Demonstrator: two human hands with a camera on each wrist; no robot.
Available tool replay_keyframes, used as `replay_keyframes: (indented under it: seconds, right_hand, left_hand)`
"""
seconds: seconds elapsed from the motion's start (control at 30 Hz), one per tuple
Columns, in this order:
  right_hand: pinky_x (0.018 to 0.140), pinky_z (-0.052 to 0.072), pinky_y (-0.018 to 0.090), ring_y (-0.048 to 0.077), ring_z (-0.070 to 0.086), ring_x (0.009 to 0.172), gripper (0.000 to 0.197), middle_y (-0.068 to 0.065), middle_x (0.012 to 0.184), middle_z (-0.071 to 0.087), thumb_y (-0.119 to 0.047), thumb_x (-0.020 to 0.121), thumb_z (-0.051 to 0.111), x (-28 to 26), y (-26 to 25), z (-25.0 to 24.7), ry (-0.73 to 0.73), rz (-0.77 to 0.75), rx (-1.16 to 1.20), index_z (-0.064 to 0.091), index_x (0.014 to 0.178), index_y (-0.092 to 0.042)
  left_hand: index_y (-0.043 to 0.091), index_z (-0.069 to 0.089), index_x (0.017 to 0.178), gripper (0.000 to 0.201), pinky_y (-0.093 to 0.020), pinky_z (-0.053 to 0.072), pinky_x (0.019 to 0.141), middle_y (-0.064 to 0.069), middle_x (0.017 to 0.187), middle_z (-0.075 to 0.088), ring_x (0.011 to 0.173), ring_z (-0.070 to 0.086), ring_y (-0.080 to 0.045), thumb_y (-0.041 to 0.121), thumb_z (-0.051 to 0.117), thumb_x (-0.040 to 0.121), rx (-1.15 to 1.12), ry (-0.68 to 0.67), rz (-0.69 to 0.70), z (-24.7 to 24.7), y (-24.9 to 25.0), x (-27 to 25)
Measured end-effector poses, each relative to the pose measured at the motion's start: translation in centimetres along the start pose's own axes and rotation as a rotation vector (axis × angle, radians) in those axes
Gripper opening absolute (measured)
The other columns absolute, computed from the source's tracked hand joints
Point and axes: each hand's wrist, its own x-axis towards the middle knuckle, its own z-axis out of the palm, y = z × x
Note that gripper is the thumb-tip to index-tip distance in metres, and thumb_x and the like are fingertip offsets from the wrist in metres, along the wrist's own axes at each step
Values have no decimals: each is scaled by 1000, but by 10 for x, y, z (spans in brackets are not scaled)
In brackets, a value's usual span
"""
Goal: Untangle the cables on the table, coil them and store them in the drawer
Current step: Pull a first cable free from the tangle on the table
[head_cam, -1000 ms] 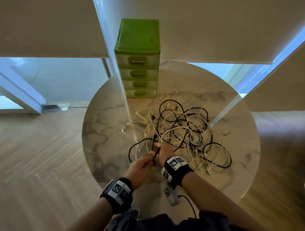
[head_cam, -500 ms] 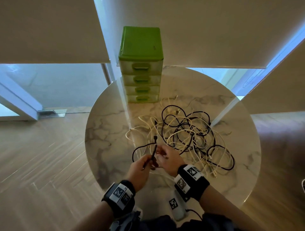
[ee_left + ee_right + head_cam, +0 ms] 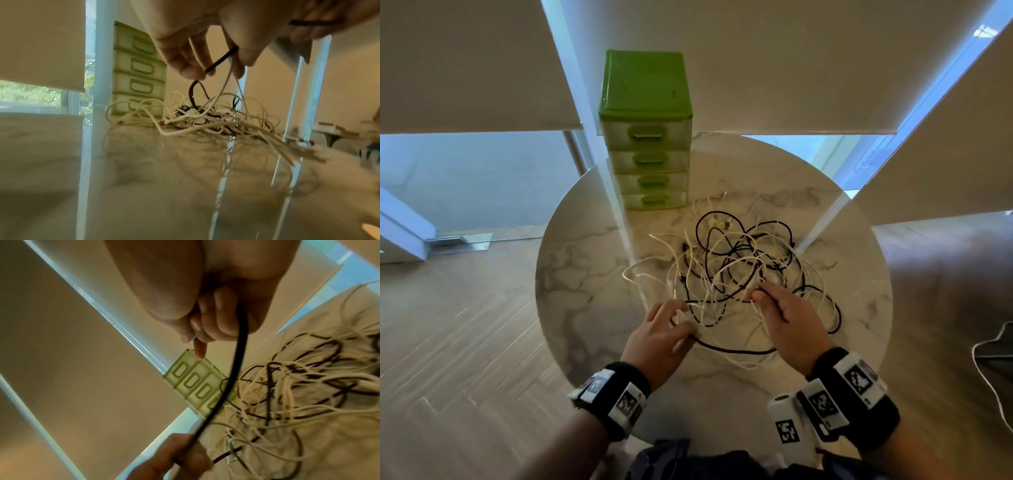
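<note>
Change noted: half a second ago both hands met close together over one black cable end at the near left of the heap. Now they are apart, with a length of black cable (image 3: 729, 348) strung between them along the near edge of the heap. In my judgement one cable is being drawn free; untangling has barely begun, nothing is coiled, and all four drawers of the green drawer unit (image 3: 650, 161) at the far side of the counter (image 3: 585, 274) are closed.

The left hand (image 3: 659, 337) holds the black cable at the heap's near left. The right hand (image 3: 789, 323) is at the near right of the cable heap (image 3: 739, 270).

View differences: the head view leaves both grips uncertain. The left wrist view shows the fingers (image 3: 189, 68) pinching the black cable plus a white strand. The right wrist view shows curled fingers (image 3: 218, 324) closed round the black cable.
</note>
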Motion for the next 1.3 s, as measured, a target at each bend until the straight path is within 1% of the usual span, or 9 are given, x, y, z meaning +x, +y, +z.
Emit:
replay_keyframes:
  seconds: [0.3, 0.4, 0.5, 0.57, 0.7, 0.8, 0.9, 1.17, 1.3]
  right_hand:
    - [69, 51, 31, 12, 64, 74, 54, -2, 80, 69, -70, 66, 59, -17, 8, 17, -272, 229, -26, 62, 86, -20]
    - [75, 49, 22, 6, 63, 88, 55, -10, 97, 65, -54, 62, 76, -24, 11, 15, -402, 272, 42, 54, 105, -28]
    - [80, 53, 26, 11, 67, 85, 43, -3, 94, 66, -24, 76, 70, -33, 18, 7, -568, 174, -13, 51, 114, -22]
    - [71, 52, 19, 1, 64, 70, 33, -6, 81, 65, -18, 81, 60, -37, 18, -4, -554, 158, -50, 56, 114, -18]
    - [50, 33, 11, 0, 50, 51, 18, -14, 55, 52, -17, 88, 52, -52, 29, -70, -480, 101, -177, 67, 98, -18]
    - [53, 37, 16, 4, 51, 53, 26, -8, 60, 57, -18, 93, 44, -70, 32, -105, -501, 79, -228, 65, 89, -34]
    - [55, 40, 15, -1, 53, 60, 24, -7, 64, 56, -20, 96, 42, -82, 30, -115, -498, 43, -265, 60, 89, -34]
    - [54, 34, 11, -7, 46, 56, 19, -14, 62, 40, -11, 94, 41, -72, 41, -94, -380, -33, -226, 58, 90, -17]
    - [49, 33, 11, -2, 45, 48, 18, -13, 60, 43, -11, 95, 42, -57, 47, -81, -207, 30, -71, 59, 90, -13]
  left_hand:
    - [15, 60, 105, 18, -21, 48, 84, 12, 97, 52, 89, 54, -6, 8, 55, 89, -387, -100, -141, 23, 56, 10]
    - [25, 53, 105, 32, -32, 50, 87, 6, 107, 50, 97, 54, -14, 4, 60, 82, -372, -140, -171, 34, 62, 12]
    - [46, 51, 101, 21, -41, 47, 97, 5, 118, 50, 113, 52, -24, 31, 53, 87, -266, -92, -149, 45, 76, 8]
    - [36, 48, 114, 31, -35, 43, 101, -1, 130, 46, 120, 48, -19, 42, 54, 84, -261, -18, -193, 53, 59, 1]
    - [19, 50, 130, 44, -39, 37, 105, -8, 136, 46, 127, 40, -29, 21, 63, 88, -58, -159, -311, 57, 30, -4]
    - [22, 50, 135, 43, -49, 47, 97, -10, 134, 51, 125, 45, -36, 21, 58, 92, 123, -240, -237, 62, 16, 1]
    - [32, 40, 141, 42, -46, 35, 109, 2, 150, 31, 142, 20, -25, 35, 38, 99, 255, -367, -354, 66, 24, 18]
    - [5, 52, 122, 42, -35, 47, 93, -16, 128, 43, 112, 49, -31, 13, 65, 82, 10, 72, -306, 89, 97, 13]
    - [3, 56, 117, 39, -41, 53, 88, -16, 118, 53, 102, 57, -30, 27, 42, 89, -53, 73, -192, 93, 108, 7]
